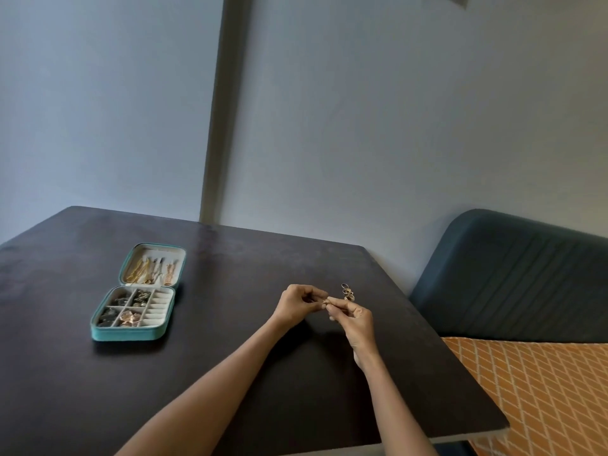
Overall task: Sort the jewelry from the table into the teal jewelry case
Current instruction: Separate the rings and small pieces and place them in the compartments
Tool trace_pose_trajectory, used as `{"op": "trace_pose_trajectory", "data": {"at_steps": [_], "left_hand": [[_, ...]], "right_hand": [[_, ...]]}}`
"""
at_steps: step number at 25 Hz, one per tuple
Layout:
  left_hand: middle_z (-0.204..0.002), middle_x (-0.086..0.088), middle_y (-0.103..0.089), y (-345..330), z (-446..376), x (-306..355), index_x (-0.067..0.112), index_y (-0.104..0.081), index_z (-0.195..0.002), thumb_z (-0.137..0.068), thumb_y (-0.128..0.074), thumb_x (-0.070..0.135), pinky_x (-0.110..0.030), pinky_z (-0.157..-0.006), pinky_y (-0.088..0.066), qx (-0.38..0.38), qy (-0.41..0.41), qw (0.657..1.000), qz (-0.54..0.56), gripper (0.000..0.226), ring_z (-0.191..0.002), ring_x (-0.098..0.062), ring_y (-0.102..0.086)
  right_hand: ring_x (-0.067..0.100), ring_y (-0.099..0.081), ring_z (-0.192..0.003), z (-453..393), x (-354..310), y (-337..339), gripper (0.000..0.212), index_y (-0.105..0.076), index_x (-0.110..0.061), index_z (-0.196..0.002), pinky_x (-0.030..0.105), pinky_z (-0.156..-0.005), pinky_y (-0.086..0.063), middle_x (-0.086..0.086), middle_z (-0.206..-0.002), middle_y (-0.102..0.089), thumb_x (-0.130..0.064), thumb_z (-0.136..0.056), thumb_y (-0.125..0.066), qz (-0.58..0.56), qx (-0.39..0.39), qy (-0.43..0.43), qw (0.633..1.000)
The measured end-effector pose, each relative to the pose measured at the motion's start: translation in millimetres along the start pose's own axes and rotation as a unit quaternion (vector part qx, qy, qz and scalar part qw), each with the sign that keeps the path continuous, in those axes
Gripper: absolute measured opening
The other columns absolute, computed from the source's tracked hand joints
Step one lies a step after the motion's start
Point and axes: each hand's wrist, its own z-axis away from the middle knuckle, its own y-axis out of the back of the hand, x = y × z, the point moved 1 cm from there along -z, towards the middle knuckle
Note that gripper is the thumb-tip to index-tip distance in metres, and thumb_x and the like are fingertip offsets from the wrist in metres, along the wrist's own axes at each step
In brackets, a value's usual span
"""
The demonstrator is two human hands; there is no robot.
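Both hands are curled above the dark table (230,324). The left hand (297,304) and the right hand (353,320) pinch a small ring (325,301) between them. Some rings (347,292) lie just beyond the right hand. The open teal jewelry case (131,334) lies well apart, to the left.

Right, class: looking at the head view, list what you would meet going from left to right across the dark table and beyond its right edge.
Teal jewelry case, lying open → left hand → small piece of jewelry pinched between both hands → right hand, with rings on the table just behind it → blue seat back.
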Motion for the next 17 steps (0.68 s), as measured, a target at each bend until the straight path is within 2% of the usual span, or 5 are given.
{"op": "trace_pose_trajectory", "data": {"at_steps": [6, 10, 13, 15, 17], "left_hand": [[-0.092, -0.01, -0.074, 95, 26, 12, 0.004, -0.074, -0.092, -0.074, -0.077, 0.008, -0.026, -0.084, -0.055, 0.001, -0.03, 0.998, -0.063, 0.019, -0.086, -0.016, -0.07], [-0.091, -0.005, -0.075, 168, 52, 14, 0.009, -0.076, -0.091, -0.073, -0.078, 0.015, -0.014, -0.08, -0.051, 0.0, -0.038, 0.982, -0.187, 0.019, -0.074, 0.007, -0.065], [-0.089, -0.007, -0.075, 220, 72, 14, 0.008, -0.076, -0.093, -0.074, -0.077, 0.014, -0.009, -0.071, -0.047, -0.004, -0.021, 0.966, -0.258, 0.019, -0.066, 0.015, -0.06], [-0.087, -0.007, -0.075, 250, 84, 14, 0.009, -0.076, -0.092, -0.075, -0.076, 0.015, -0.005, -0.066, -0.045, -0.002, -0.007, 0.952, -0.305, 0.018, -0.063, 0.012, -0.059], [-0.088, -0.007, -0.075, 268, 92, 12, 0.01, -0.076, -0.092, -0.076, -0.075, 0.014, 0.0, -0.063, -0.04, 0.014, 0.003, 0.939, -0.342, 0.017, -0.066, 0.005, -0.058]], "right_hand": [[0.012, -0.067, -0.074, 9, -26, -83, 0.014, -0.071, -0.003, -0.096, 0.018, -0.067, -0.055, 0.006, -0.086, -0.072, -0.001, -0.082, -0.067, -0.021, -0.045, 0.009, 0.999], [0.011, -0.063, -0.067, 23, -38, -153, 0.014, -0.07, -0.001, -0.096, 0.017, -0.064, -0.054, 0.006, -0.079, -0.069, -0.003, -0.082, -0.068, 0.0, -0.086, 0.026, 0.996], [0.002, -0.062, -0.062, 27, -48, -199, 0.012, -0.074, -0.007, -0.09, 0.021, -0.061, -0.051, -0.002, -0.074, -0.07, -0.008, -0.078, -0.073, 0.07, -0.128, 0.084, 0.986], [-0.001, -0.063, -0.067, 27, -53, -227, 0.013, -0.077, -0.017, -0.087, 0.023, -0.064, -0.05, -0.007, -0.076, -0.073, -0.022, -0.075, -0.077, 0.153, -0.155, 0.122, 0.968], [0.005, -0.065, -0.076, 28, -59, -248, 0.015, -0.077, -0.021, -0.088, 0.024, -0.069, -0.049, -0.005, -0.085, -0.075, -0.029, -0.076, -0.076, 0.227, -0.17, 0.133, 0.95]]}}
